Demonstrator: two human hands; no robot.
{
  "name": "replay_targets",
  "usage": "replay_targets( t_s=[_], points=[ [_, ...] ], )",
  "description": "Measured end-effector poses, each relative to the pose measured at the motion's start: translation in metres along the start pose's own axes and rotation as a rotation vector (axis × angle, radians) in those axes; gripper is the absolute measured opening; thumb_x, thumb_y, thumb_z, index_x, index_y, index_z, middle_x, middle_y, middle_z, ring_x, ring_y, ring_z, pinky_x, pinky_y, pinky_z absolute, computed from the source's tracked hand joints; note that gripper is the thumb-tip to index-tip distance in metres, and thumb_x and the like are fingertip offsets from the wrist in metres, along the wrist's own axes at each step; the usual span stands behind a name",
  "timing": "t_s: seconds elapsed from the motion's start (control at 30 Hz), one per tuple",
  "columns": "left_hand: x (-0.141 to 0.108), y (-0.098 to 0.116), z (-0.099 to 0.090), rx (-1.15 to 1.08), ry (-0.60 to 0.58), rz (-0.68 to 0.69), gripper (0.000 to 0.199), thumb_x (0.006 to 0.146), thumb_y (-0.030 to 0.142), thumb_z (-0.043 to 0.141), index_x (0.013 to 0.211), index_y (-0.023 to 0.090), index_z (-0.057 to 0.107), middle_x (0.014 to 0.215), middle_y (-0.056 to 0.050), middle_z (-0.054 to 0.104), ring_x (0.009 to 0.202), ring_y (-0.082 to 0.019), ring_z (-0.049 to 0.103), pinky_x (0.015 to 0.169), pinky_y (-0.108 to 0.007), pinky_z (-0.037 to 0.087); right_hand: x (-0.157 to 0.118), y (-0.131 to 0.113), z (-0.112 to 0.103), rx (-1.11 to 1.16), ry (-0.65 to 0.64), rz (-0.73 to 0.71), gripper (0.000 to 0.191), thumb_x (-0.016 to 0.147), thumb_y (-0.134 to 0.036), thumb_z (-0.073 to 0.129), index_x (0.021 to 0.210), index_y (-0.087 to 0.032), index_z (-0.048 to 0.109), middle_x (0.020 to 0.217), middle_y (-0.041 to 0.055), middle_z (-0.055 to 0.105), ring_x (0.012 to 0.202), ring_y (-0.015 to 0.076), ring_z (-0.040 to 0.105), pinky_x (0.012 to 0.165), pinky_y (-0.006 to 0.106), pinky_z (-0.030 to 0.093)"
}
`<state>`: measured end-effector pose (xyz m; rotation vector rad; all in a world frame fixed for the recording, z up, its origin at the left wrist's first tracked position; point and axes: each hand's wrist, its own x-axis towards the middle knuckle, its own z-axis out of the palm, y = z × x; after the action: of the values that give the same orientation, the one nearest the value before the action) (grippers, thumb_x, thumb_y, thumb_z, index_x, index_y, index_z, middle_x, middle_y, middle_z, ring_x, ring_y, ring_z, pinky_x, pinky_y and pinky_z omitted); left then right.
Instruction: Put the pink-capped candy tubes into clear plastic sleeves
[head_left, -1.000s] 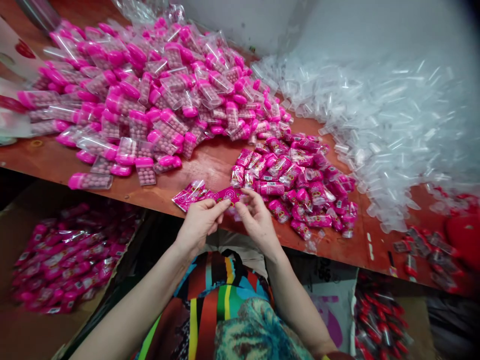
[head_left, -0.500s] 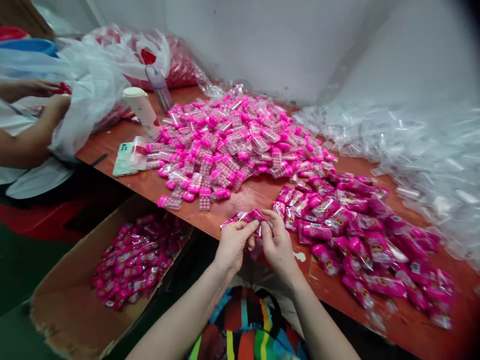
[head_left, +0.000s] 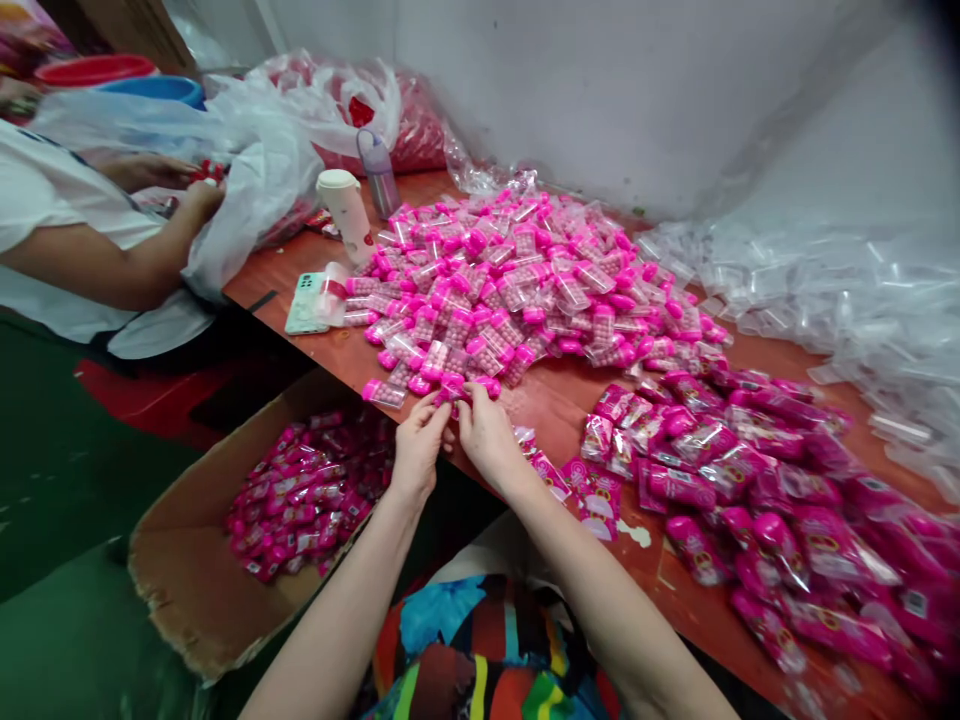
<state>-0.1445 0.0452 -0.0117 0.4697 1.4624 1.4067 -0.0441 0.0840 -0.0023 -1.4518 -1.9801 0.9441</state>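
Both my hands meet at the table's front edge, beside the big pile of clear bottles with pink caps point(head_left: 480, 290). My left hand point(head_left: 421, 440) pinches a small pink item point(head_left: 452, 390), and the fingers of my right hand point(head_left: 484, 430) close on its other side. The fingers partly cover it, so its exact shape is unclear. Flat pink printed wrappers point(head_left: 596, 492) lie on the table right of my right hand. Farther right is a heap of filled pink packets point(head_left: 750, 480).
An open cardboard box point(head_left: 176, 545) of pink packets stands below the table's edge. A white cup point(head_left: 345, 210), a purple-topped bottle point(head_left: 380, 180) and a phone point(head_left: 304, 305) are at the left. Clear plastic pieces point(head_left: 825, 280) line the back right. A person point(head_left: 112, 240) handles red items.
My hands have moved left to the near edge of the bottle pile. The pink wrappers that were at my fingers now lie on the table. The view has shifted left.
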Motion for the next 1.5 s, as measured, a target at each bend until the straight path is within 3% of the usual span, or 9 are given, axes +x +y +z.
replay_targets(
  t_s=[0.2,0.3,0.47,0.53,0.67,0.73,0.83,1.23,1.5],
  points=[
    [-0.012,0.004,-0.008,-0.138,-0.019,-0.053,0.031,0.069,0.04,0.076,0.066,0.016,0.057,0.043,0.006,0.047,0.039,-0.007,0.041,0.04,-0.019,0.028,-0.016,0.0,0.003,0.301,0.082,-0.025,0.039,0.098,-0.026,0.037,0.134,-0.015,0.044,0.104,0.0138,0.068,0.094,0.0235,0.066,0.085,0.037,0.05],
    [-0.032,0.009,-0.008,-0.309,-0.195,-0.184,0.028,0.069,0.033,0.077,0.065,0.015,0.056,0.049,0.005,0.048,0.039,-0.005,0.038,0.038,-0.018,0.024,-0.036,0.006,-0.02,0.604,0.05,0.037,0.037,0.098,-0.035,0.04,0.131,-0.02,0.048,0.109,0.0093,0.067,0.093,0.0192,0.065,0.086,0.035,0.051],
    [-0.058,0.01,0.014,-0.306,-0.511,-0.37,0.025,0.075,0.033,0.074,0.068,0.014,0.06,0.051,0.004,0.047,0.039,-0.004,0.036,0.038,-0.019,0.024,-0.065,0.017,-0.054,0.899,-0.237,0.152,0.028,0.093,-0.042,0.052,0.109,-0.021,0.063,0.094,0.0031,0.068,0.089,0.0177,0.064,0.083,0.033,0.053],
    [-0.064,0.009,0.028,-0.293,-0.577,-0.388,0.024,0.076,0.033,0.074,0.071,0.014,0.062,0.051,0.004,0.047,0.041,-0.005,0.037,0.039,-0.019,0.026,-0.073,0.026,-0.063,1.003,-0.167,0.223,0.027,0.09,-0.042,0.058,0.106,-0.021,0.061,0.086,0.0018,0.067,0.077,0.016,0.064,0.072,0.031,0.054],
    [-0.07,0.004,0.051,-0.289,-0.53,-0.37,0.025,0.075,0.03,0.076,0.067,0.014,0.059,0.048,0.005,0.046,0.043,-0.005,0.039,0.04,-0.018,0.028,-0.094,0.043,-0.086,0.973,0.283,0.248,0.028,0.079,-0.035,0.073,0.096,-0.022,0.054,0.082,-0.0025,0.064,0.069,0.0116,0.061,0.065,0.024,0.051],
    [-0.071,-0.002,0.061,-0.309,-0.453,-0.363,0.028,0.074,0.03,0.077,0.064,0.015,0.055,0.046,0.006,0.045,0.042,-0.005,0.039,0.04,-0.018,0.029,-0.109,0.047,-0.097,0.871,0.361,0.265,0.027,0.081,-0.038,0.071,0.09,-0.023,0.051,0.068,-0.0063,0.057,0.053,0.0086,0.052,0.05,0.02,0.043],
    [-0.073,-0.011,0.073,-0.332,-0.377,-0.373,0.03,0.071,0.029,0.079,0.065,0.016,0.053,0.047,0.006,0.047,0.04,-0.005,0.04,0.038,-0.018,0.029,-0.131,0.046,-0.103,0.819,0.261,0.302,0.025,0.09,-0.049,0.057,0.094,-0.024,0.05,0.062,-0.0065,0.05,0.044,0.0083,0.039,0.04,0.021,0.029],
    [-0.091,-0.03,0.095,-0.146,-0.437,-0.289,0.029,0.075,0.036,0.074,0.063,0.017,0.056,0.045,0.004,0.052,0.039,-0.009,0.047,0.041,-0.022,0.034,-0.145,0.052,-0.088,1.032,0.241,0.328,0.046,0.09,-0.051,0.053,0.126,-0.026,0.038,0.062,-0.0065,0.048,0.046,0.0101,0.04,0.042,0.023,0.029],
    [-0.091,-0.027,0.098,-0.114,-0.567,-0.358,0.022,0.081,0.035,0.07,0.076,0.016,0.06,0.043,0.005,0.05,0.038,-0.009,0.045,0.041,-0.02,0.034,-0.151,0.065,-0.087,0.881,0.222,0.278,0.055,0.094,-0.041,0.051,0.144,-0.026,0.03,0.07,-0.0033,0.051,0.061,0.0136,0.052,0.058,0.027,0.047]
  ],
)
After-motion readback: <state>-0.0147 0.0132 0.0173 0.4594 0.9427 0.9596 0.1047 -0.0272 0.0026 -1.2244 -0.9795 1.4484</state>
